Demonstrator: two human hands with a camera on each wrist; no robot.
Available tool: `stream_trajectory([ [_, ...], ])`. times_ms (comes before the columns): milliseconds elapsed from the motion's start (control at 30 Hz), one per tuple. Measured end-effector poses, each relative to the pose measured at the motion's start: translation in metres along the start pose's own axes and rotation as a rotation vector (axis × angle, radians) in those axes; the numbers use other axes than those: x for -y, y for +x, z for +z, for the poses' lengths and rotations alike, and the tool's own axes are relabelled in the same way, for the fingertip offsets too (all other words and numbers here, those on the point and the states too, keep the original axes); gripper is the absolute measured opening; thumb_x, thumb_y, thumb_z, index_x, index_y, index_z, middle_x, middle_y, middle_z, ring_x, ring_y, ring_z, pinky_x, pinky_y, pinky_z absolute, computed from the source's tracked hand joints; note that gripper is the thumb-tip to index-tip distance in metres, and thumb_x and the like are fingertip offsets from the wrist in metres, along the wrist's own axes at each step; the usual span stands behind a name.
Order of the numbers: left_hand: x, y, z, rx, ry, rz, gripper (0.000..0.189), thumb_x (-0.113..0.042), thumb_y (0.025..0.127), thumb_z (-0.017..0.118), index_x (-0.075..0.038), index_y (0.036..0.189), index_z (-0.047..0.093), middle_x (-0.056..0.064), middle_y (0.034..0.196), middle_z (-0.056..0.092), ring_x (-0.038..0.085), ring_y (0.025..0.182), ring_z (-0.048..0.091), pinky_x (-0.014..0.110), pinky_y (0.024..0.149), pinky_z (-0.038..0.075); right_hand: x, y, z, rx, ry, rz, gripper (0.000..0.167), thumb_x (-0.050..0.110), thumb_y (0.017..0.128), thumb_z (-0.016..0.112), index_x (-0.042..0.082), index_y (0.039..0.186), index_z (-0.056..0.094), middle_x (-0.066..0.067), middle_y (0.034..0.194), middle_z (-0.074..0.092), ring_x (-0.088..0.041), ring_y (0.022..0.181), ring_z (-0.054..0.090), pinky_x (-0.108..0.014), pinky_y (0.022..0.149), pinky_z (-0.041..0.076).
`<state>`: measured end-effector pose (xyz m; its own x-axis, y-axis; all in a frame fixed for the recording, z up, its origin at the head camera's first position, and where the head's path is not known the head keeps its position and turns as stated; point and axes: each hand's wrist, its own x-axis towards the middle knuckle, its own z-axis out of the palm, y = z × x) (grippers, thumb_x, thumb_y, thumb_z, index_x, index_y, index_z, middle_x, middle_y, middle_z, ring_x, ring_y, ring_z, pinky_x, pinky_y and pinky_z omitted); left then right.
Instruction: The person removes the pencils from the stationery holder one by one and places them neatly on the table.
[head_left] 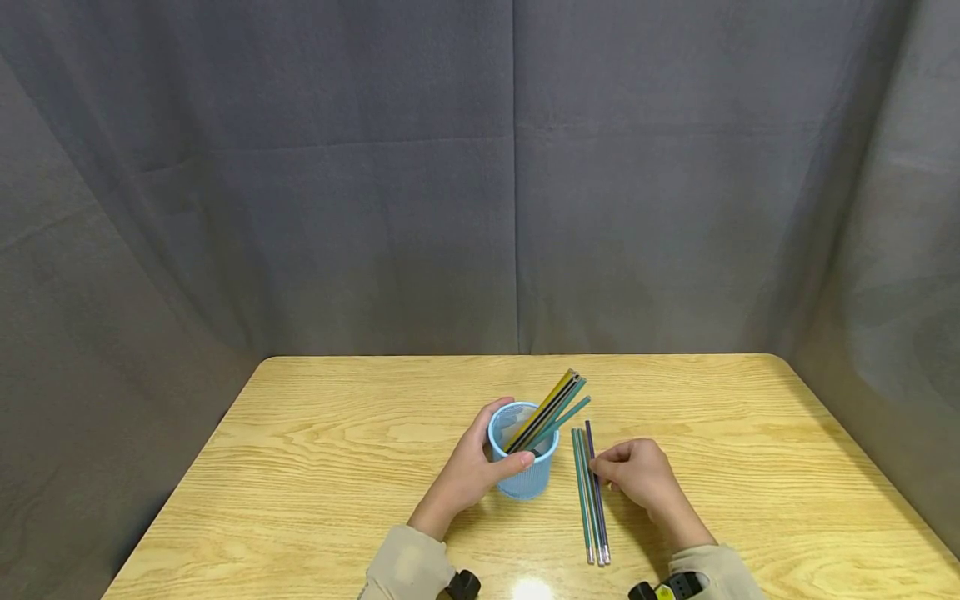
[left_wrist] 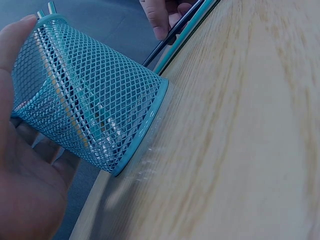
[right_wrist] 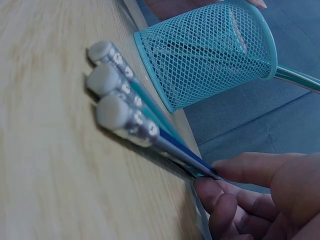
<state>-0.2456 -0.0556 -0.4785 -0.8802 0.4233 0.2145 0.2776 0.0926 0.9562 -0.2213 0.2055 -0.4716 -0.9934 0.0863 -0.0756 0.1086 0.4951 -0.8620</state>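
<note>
A light blue mesh pencil cup [head_left: 525, 482] stands on the table with several pencils [head_left: 551, 410], yellow, dark and green, leaning right inside it. My left hand [head_left: 468, 468] holds the cup from the left, its thumb at the near rim and its fingers round the far side. Right of the cup, green pencils [head_left: 582, 496] lie side by side with a dark blue pencil [head_left: 600, 508], their white eraser ends toward me. My right hand [head_left: 641, 473] pinches the dark blue pencil [right_wrist: 175, 152] between thumb and fingertips, partway along its length.
The wooden table [head_left: 337, 467] spreads to both sides of the hands. Behind it hangs a grey curtain [head_left: 375, 208], with more grey cloth at the left and right. Black wrist cameras [head_left: 462, 585] sit at both sleeves.
</note>
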Motion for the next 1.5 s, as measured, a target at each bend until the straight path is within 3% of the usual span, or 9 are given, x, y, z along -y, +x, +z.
stream_trajectory([
  [367,0.002,0.0003,-0.0001,0.005,-0.013,-0.002,0.076,-0.037,0.087,0.076,-0.034,0.15,0.033,0.005,0.138,0.051,0.017,0.122,0.05,0.047,0.104,0.038,-0.0029,0.0016,0.0009,0.015,-0.029,0.005,0.009,0.009,0.087,0.072,0.001,0.086,0.074,-0.003,0.069,0.065,-0.017,0.061,0.059,-0.027,0.055,0.047],
  [667,0.0027,0.0006,-0.0002,0.003,-0.017,0.0,0.076,-0.037,0.087,0.077,-0.034,0.149,0.034,0.005,0.139,0.051,0.016,0.123,0.05,0.047,0.105,0.037,-0.0013,-0.0011,-0.0001,0.011,-0.07,-0.004,0.009,0.01,0.086,0.074,0.002,0.084,0.075,-0.001,0.065,0.065,-0.016,0.058,0.058,-0.026,0.052,0.043],
  [1500,0.0014,-0.0001,-0.0002,0.0,-0.016,-0.004,0.076,-0.037,0.087,0.076,-0.034,0.149,0.034,0.005,0.138,0.051,0.017,0.123,0.05,0.047,0.104,0.038,-0.0026,0.0,0.0017,0.002,-0.094,-0.021,0.006,0.006,0.084,0.072,0.001,0.081,0.075,-0.001,0.066,0.065,-0.016,0.057,0.057,-0.028,0.051,0.045],
])
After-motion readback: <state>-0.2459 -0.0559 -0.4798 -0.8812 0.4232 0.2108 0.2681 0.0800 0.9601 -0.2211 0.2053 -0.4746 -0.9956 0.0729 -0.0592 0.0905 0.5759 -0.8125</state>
